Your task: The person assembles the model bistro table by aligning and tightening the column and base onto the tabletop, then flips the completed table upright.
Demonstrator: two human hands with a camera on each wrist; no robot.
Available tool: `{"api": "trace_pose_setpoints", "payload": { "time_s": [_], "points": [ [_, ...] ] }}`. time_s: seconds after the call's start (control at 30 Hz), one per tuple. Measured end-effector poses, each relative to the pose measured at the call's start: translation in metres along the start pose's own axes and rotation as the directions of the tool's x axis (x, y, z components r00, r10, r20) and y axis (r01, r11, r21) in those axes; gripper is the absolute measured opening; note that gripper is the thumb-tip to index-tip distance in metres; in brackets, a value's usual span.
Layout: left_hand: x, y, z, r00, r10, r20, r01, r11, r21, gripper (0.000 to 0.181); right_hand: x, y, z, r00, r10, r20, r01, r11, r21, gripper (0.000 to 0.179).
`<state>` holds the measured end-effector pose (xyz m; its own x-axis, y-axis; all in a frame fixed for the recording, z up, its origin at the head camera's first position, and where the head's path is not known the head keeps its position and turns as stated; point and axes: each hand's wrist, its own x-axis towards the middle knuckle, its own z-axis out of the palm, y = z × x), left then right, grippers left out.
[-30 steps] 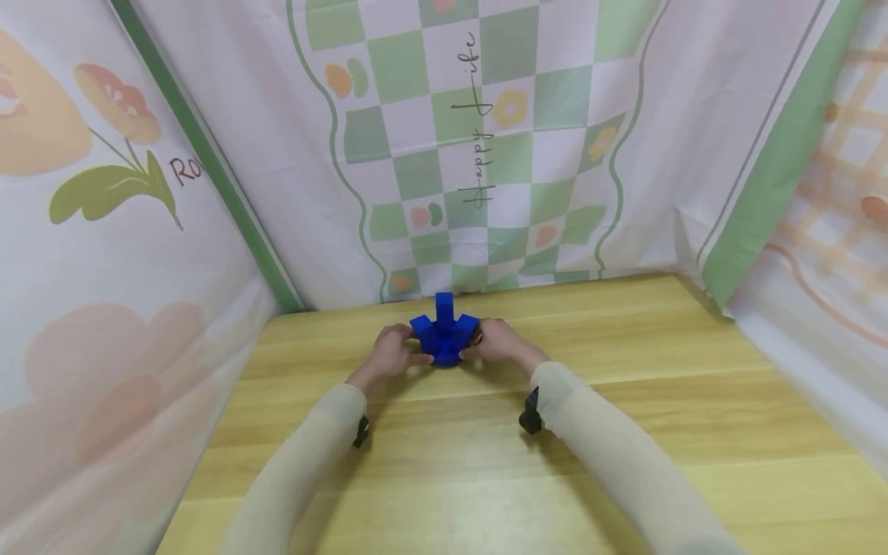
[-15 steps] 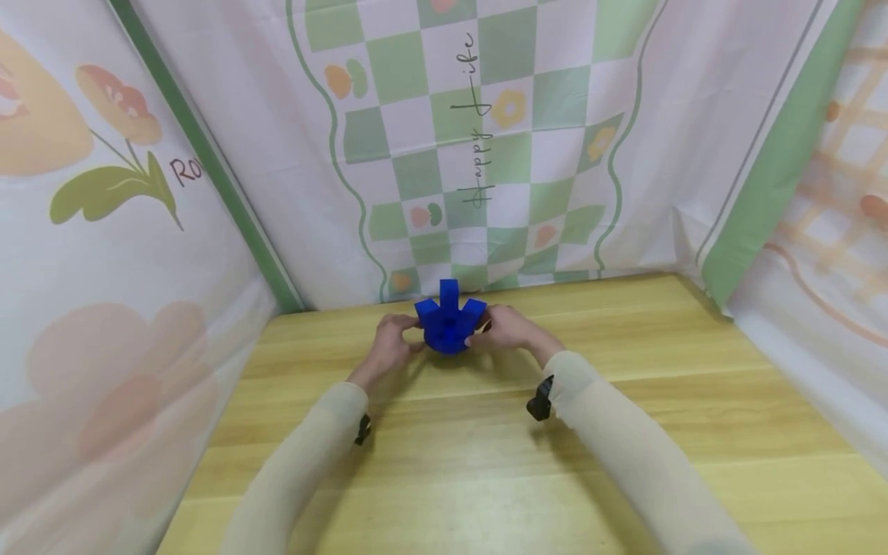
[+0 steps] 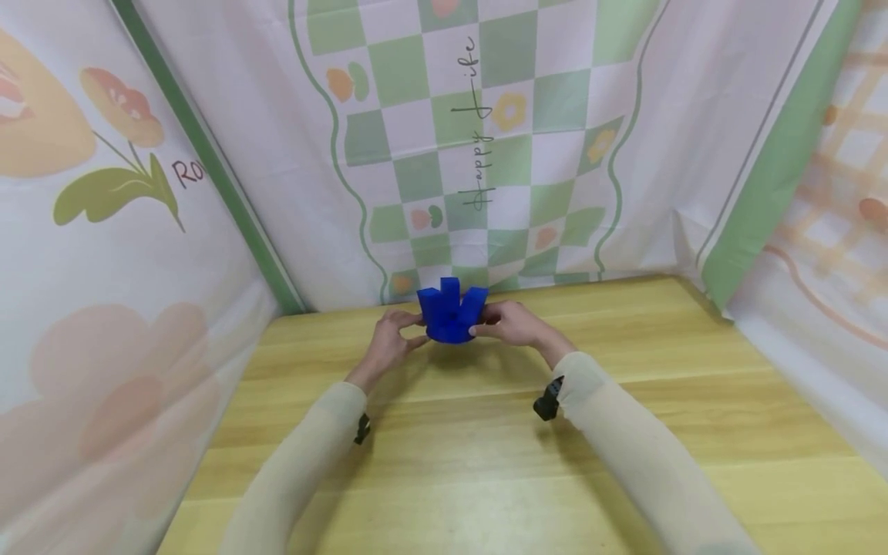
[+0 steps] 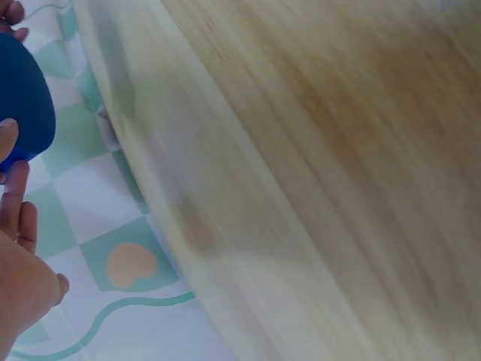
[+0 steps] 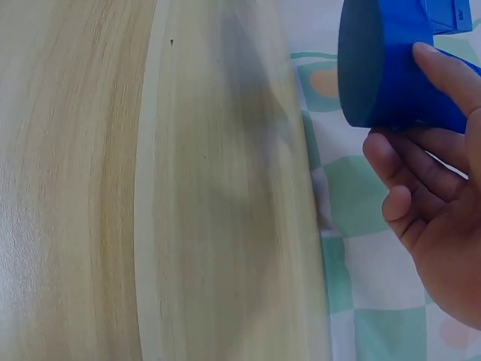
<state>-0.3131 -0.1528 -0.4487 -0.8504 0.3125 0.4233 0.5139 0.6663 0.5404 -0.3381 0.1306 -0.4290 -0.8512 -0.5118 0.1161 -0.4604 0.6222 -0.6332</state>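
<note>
Both hands hold a blue object with a round, flat base and several blocky prongs standing up from it, near the far edge of the table. On its left side, the left hand grips it between thumb and fingers. The right hand pinches the opposite side, thumb on the near face. In the right wrist view the blue object hangs clear of the tabletop, thumb and fingers of the right hand around its wall. Its dark flat underside shows in the left wrist view, partly cut off.
The light wooden table ends at the back against a green-and-white checked cloth. Printed cloth walls stand on the left and right. A small black device is strapped at the right wrist.
Both hands have raised the blue object off the table and shifted it slightly away and right. It has tipped so its prongs point more upward in view.
</note>
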Motion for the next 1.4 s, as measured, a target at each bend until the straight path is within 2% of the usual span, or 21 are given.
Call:
{"api": "trace_pose_setpoints", "payload": {
  "time_s": [0.17,0.37,0.5,0.87,1.0,1.23,1.4],
  "points": [
    [0.0,0.001,-0.001,0.999,-0.033,0.032,0.033,0.999,-0.014,0.035,-0.002,-0.001,-0.001,1.0,0.002,-0.017,-0.002,1.0,0.021,0.03],
    [0.005,0.005,-0.005,0.998,-0.041,0.057,0.042,0.999,-0.016,0.036,-0.004,0.002,-0.004,0.998,0.065,-0.019,-0.062,0.99,0.126,0.035],
    [0.008,0.007,-0.008,0.997,-0.05,0.055,0.052,0.998,-0.029,0.035,-0.003,0.002,-0.006,0.999,0.029,-0.024,-0.024,0.986,0.166,0.035],
    [0.01,0.009,-0.013,0.996,-0.07,0.05,0.074,0.993,-0.088,0.037,-0.004,-0.002,-0.01,1.0,0.016,-0.006,-0.014,0.985,0.173,0.037],
    [0.012,0.011,-0.015,0.995,-0.082,0.059,0.088,0.992,-0.092,0.034,-0.004,-0.003,-0.012,0.999,0.044,-0.018,-0.041,0.986,0.164,0.04],
    [0.012,0.01,-0.017,0.99,-0.092,0.109,0.101,0.992,-0.078,0.031,-0.004,-0.005,-0.015,0.995,0.092,0.025,-0.095,0.976,0.197,0.049],
    [0.014,0.011,-0.018,0.98,-0.144,0.14,0.158,0.983,-0.098,0.035,-0.003,-0.006,-0.019,0.994,0.105,0.04,-0.111,0.972,0.209,0.051]
  ]
}}
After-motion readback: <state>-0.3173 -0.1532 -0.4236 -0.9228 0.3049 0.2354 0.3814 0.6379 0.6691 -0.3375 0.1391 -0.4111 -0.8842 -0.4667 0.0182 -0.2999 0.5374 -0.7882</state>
